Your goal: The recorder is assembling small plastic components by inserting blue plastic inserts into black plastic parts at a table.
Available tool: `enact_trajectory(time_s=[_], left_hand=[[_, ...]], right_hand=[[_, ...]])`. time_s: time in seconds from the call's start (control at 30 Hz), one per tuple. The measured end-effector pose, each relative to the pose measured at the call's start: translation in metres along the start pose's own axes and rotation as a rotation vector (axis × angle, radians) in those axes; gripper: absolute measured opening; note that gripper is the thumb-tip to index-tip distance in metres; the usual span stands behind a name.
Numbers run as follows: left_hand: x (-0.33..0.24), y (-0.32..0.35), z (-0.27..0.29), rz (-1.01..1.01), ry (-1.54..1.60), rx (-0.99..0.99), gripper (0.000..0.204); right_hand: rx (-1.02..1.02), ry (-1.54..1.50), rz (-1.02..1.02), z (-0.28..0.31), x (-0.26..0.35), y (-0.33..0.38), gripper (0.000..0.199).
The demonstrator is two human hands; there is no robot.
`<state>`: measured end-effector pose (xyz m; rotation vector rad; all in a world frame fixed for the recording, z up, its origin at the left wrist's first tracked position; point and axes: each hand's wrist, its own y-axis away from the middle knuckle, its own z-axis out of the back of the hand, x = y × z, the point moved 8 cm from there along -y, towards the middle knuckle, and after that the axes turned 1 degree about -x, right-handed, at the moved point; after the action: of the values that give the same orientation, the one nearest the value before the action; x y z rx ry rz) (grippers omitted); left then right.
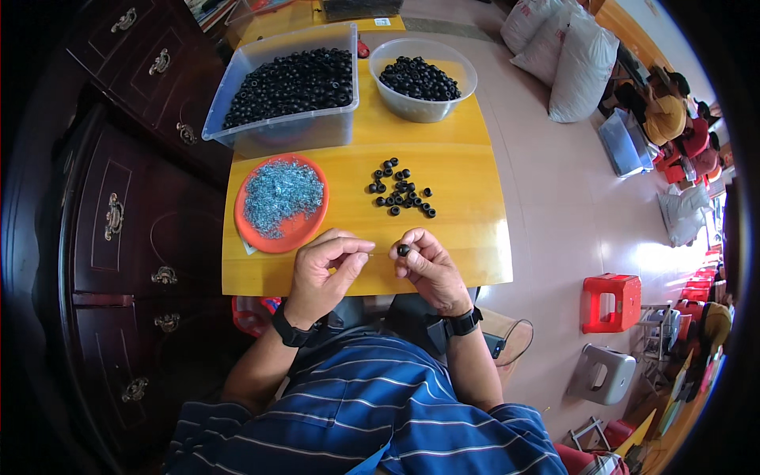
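Note:
Above the near part of the yellow table, my left hand (pixel 328 265) pinches a thin, small metal piece (pixel 371 254), too fine to make out its exact kind. To its right, my right hand (pixel 431 269) holds a round black bead-like part (pixel 404 250) between thumb and fingers. The two hands are a short gap apart, the metal piece pointing toward the black part. Beyond them, several loose black bead-like parts (pixel 401 188) lie scattered on the table. A red-orange plate (pixel 241 207) on the left carries a heap of small silvery metal pieces (pixel 283 196).
A clear rectangular bin (pixel 297 141) and a round clear tub (pixel 425 111), both with black parts, stand at the back of the yellow table (pixel 459 237). Dark wooden drawers (pixel 119 229) border the left. White sacks (pixel 584 75), a red stool (pixel 611 303) and seated people are to the right.

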<state>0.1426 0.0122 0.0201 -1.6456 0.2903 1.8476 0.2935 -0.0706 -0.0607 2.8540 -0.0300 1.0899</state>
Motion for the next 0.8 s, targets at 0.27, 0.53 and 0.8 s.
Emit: enact_trajectory(time_s=[0.27, 0.53, 0.8], left_hand=[[0.0, 0.002, -0.02, 0.067, 0.036, 0.042, 0.011], [-0.013, -0.004, -0.03, -0.001, -0.113, 0.08, 0.01], [-0.015, -0.007, -0.033, -0.031, -0.192, 0.098, 0.009]], right_hand=[[-0.014, -0.115, -0.052, -0.006, -0.015, 0.005, 0.019], [0.056, -0.289, -0.064, -0.007, -0.028, 0.004, 0.02], [0.019, -0.195, -0.007, -0.002, -0.017, 0.001, 0.024]])
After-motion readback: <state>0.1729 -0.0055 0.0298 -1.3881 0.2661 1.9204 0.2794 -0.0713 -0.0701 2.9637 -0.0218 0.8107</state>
